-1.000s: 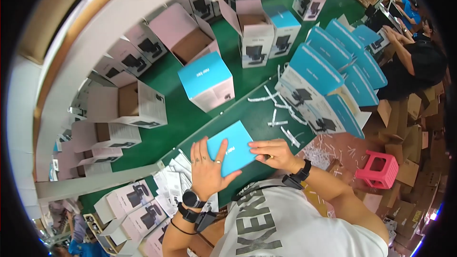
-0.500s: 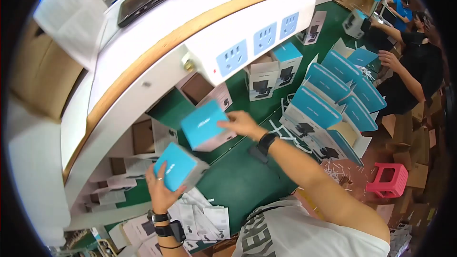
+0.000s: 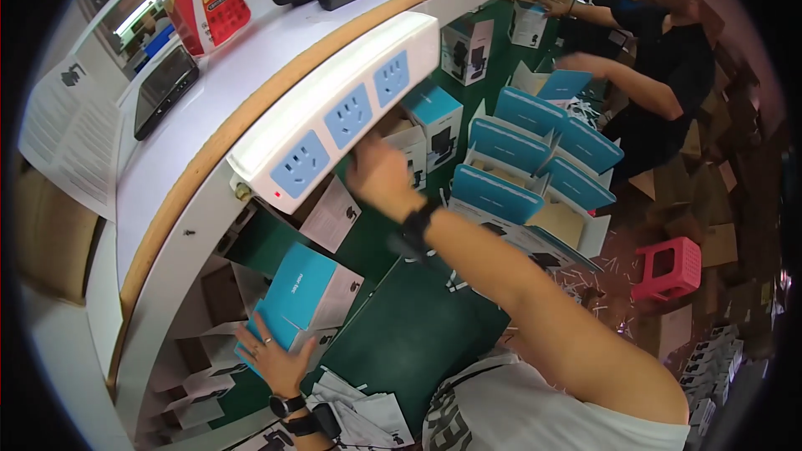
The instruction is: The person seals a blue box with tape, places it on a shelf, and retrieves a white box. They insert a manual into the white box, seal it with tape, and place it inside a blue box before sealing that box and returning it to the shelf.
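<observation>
- Smartphone (image 3: pixel 165 90): it lies near the curved edge of the white shelf (image 3: pixel 213 104); a knock from a sleeve could push it off.
- Left hand (image 3: pixel 277 361): fingers spread apart, laid against the nearer blue-lidded carton (image 3: pixel 284 331). Uneven pressure could skew this carton or dent its lid.
- Farther blue-lidded carton (image 3: pixel 307 278): it stands right beside the nearer one on the green worktable (image 3: pixel 418 330), so a shove on one would likely shift both.
- Printed leaflets (image 3: pixel 368 418): loosely heaped near the left wrist; a dragging forearm could scatter them.
- Power strip (image 3: pixel 338 108): mounted along the shelf edge, it overhangs the work; a raised right hand (image 3: pixel 386 174) could bump it.
- Right hand: reaching beside an open carton (image 3: pixel 411 150); its fingertips are hidden, so I cannot tell whether they grip anything.
- Blue-flapped open cartons (image 3: pixel 501 192): close to the right forearm, whose outward swing could bend their flaps.
</observation>
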A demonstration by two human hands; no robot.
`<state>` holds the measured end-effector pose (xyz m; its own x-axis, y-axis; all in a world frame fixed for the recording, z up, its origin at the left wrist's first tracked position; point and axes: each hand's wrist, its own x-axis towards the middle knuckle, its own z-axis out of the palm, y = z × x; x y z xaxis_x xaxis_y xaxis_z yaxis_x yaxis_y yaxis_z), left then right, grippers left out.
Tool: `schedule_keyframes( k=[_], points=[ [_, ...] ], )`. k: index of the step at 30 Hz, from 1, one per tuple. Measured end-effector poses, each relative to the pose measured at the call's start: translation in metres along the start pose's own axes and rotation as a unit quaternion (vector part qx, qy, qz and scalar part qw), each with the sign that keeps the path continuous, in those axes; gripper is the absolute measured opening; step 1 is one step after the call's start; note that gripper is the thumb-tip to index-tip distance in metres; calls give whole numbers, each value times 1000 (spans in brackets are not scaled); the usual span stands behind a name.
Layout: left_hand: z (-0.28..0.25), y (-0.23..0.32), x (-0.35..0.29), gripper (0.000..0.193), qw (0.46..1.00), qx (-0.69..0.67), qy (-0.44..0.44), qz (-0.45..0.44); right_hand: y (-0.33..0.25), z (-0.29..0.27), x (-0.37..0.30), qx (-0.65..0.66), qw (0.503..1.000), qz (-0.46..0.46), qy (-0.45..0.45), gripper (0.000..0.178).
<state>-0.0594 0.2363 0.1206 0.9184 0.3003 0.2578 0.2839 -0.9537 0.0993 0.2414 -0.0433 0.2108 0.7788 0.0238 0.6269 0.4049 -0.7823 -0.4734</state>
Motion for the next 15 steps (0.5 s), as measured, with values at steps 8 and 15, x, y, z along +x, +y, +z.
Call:
schedule_keyframes(
  k=[8, 15],
  points=[
    [55, 64, 23, 100, 992, 108, 63, 14, 48, -4, 22, -273, 930, -93, -228, 11],
    [68, 27, 10, 85, 983, 116, 118, 78, -38, -85, -87, -219, 851, -323, -351, 11]
  ],
)
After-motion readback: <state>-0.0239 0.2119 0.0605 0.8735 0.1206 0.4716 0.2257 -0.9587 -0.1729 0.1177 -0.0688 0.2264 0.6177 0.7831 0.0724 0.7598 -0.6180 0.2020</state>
